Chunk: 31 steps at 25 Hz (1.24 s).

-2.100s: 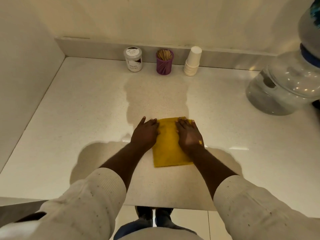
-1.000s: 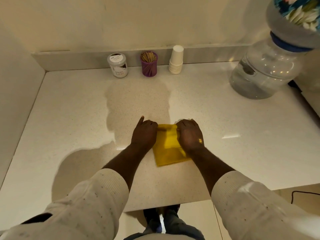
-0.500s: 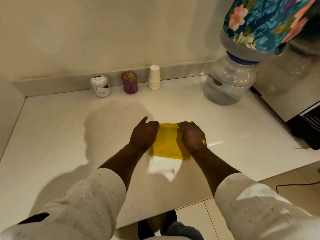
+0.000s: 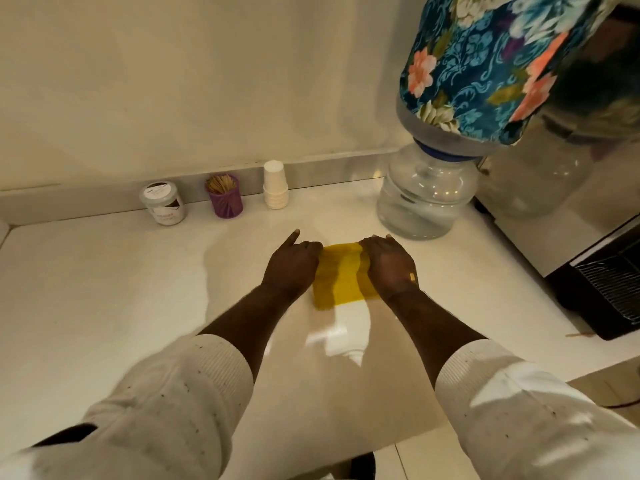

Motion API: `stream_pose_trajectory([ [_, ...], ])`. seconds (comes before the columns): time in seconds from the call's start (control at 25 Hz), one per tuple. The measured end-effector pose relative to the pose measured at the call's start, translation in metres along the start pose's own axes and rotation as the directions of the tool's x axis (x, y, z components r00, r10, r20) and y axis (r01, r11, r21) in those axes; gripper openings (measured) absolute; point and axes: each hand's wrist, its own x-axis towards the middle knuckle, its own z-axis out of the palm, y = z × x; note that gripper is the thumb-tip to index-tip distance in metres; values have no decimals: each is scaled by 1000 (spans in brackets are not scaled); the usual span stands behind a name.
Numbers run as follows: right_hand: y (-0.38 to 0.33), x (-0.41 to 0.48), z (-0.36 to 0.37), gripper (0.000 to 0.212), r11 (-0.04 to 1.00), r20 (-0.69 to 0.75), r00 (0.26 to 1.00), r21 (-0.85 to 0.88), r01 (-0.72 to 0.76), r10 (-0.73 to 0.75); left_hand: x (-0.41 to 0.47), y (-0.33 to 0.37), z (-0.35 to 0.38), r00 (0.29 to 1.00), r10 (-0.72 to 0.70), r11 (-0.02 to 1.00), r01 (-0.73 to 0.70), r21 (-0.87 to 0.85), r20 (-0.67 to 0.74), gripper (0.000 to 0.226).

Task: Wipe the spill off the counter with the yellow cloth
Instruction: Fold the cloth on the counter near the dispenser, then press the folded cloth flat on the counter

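A yellow cloth (image 4: 341, 277) lies folded flat on the white counter (image 4: 104, 289), near its middle. My left hand (image 4: 292, 265) presses on the cloth's left edge with the fingers curled and the forefinger pointing away. My right hand (image 4: 389, 265) grips the cloth's right edge with bent fingers. Both hands hide the cloth's sides. A shiny wet-looking patch (image 4: 332, 336) sits on the counter just in front of the cloth, between my forearms.
Against the back wall stand a white-lidded jar (image 4: 163, 202), a purple toothpick holder (image 4: 225, 195) and a stack of paper cups (image 4: 275, 185). A clear water bottle (image 4: 426, 199) under a floral cover (image 4: 478, 64) stands back right. A black appliance (image 4: 609, 285) sits at the right edge.
My view has swung right and up, bringing the floral cover and black appliance into sight. Both hands stay on the cloth, fingers now curled; the cloth looks shorter and a shiny patch shows before it.
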Motion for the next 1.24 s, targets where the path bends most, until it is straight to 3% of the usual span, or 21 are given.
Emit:
stream_pose_trajectory([
  [0.2, 60, 26, 17, 48, 1000, 94, 995, 27, 12, -15, 40, 26, 29, 992, -125, 992, 125, 14, 28, 27],
  [0.36, 93, 46, 48, 53, 997, 313, 948, 71, 40, -60, 62, 33, 51, 965, -248, 968, 244, 56, 85, 32],
  [0.44, 100, 51, 62, 53, 993, 325, 943, 112, 38, -73, 65, 33, 61, 949, -302, 952, 295, 76, 94, 31],
  [0.56, 107, 58, 80, 48, 988, 294, 950, 144, 64, -104, 65, 32, 71, 950, -308, 951, 305, 53, 47, 28],
  [0.76, 111, 67, 103, 55, 990, 364, 927, 133, 44, -90, 72, 28, 91, 932, -348, 937, 343, 64, 99, 41],
  [0.92, 102, 49, 111, 56, 991, 422, 902, 127, 45, -95, 59, 37, 113, 961, -252, 967, 256, -20, 115, 50],
  [1.24, 102, 32, 126, 81, 991, 467, 879, -40, 131, -97, 36, 39, 144, 926, -295, 948, 315, -51, 233, 75],
])
